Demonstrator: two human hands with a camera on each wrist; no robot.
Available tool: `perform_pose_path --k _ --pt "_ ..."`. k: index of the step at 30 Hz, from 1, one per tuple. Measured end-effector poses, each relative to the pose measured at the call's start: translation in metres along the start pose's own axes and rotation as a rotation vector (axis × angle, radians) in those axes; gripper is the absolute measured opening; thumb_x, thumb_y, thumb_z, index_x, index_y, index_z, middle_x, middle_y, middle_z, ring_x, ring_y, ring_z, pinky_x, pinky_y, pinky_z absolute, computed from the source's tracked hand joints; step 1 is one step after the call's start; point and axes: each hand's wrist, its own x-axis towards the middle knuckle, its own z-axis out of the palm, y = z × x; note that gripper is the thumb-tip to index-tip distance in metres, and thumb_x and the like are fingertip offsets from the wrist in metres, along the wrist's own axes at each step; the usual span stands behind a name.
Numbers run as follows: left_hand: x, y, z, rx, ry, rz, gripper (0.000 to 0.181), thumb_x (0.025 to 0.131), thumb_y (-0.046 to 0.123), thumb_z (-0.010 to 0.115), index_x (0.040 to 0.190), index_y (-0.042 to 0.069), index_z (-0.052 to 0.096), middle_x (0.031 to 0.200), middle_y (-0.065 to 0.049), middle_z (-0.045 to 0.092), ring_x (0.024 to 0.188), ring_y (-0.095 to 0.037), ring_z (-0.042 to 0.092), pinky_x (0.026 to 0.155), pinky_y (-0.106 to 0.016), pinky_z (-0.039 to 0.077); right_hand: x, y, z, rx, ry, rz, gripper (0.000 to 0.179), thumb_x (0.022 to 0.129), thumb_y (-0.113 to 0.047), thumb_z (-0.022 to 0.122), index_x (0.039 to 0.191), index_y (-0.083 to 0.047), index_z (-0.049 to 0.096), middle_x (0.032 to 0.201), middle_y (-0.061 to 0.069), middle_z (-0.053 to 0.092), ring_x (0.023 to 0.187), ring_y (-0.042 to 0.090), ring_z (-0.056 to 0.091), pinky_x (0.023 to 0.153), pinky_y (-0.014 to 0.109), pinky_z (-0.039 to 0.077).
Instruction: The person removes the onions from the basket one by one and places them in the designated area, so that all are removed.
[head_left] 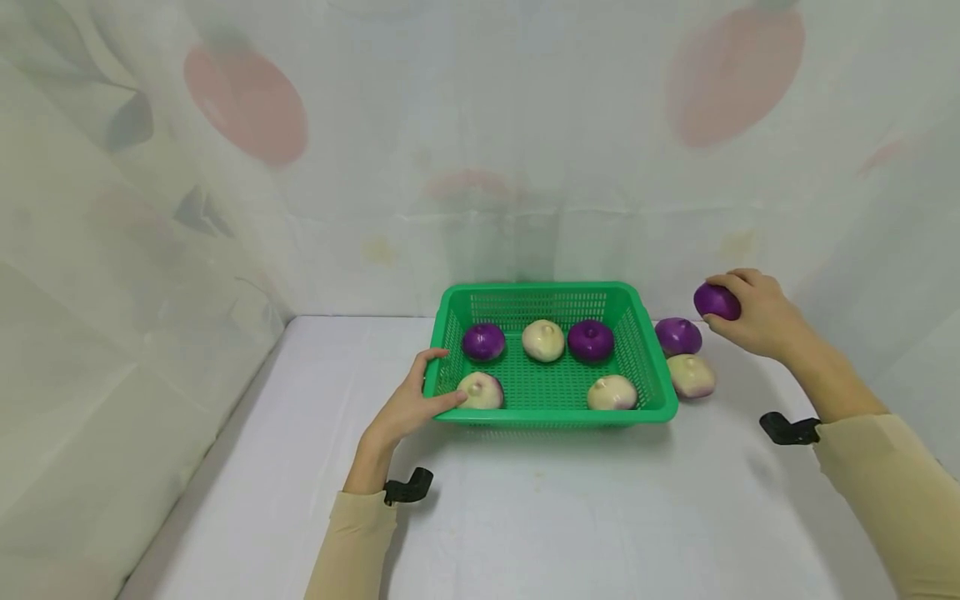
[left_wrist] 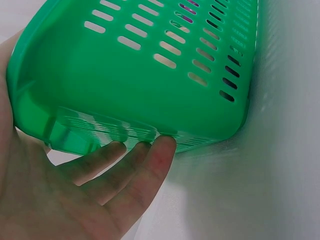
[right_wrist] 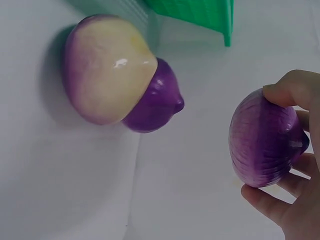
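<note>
Past the right end of the green basket (head_left: 540, 416), we see the right hand (head_left: 761, 315) with its grip closed round a purple onion (head_left: 715, 302), thumb on one side and fingers on the other; the onion seems raised off the table (head_left: 562, 517). The relation that matters most, we judge, is sideways: the basket's long axis runs from left to right, and the held onion lies off its right end, toward the table's far edge. Between them, just beside the basket, sit a loose purple onion (head_left: 678, 337) and a loose pale onion (head_left: 691, 377), both nearer the right hand than the left hand (head_left: 401, 412). That left grip holds the basket's left end near the front corner, its thumb over the rim; five onions (head_left: 543, 341) rest inside.

From the left wrist we make out what the head view hides: three fingers (left_wrist: 155, 165) against the basket's outer wall, though the thumb's tip is out of sight there. From the right wrist we see the held onion's pointed tip (right_wrist: 304, 141) turned toward the palm, which the head view does not give us.
</note>
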Motion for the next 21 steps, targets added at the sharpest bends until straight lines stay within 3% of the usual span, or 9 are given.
perform_pose_path --k 21 --pt "-0.001 0.002 0.001 0.007 0.004 0.004 0.084 0.085 0.051 0.079 0.151 0.038 0.029 0.16 -0.014 0.028 0.134 -0.037 0.04 0.106 -0.062 0.035 -0.007 0.041 0.028 -0.005 -0.037 0.068 0.057 0.094 -0.022 0.066 0.14 0.006 0.046 0.138 0.039 0.037 0.12 0.063 0.034 0.086 0.077 0.04"
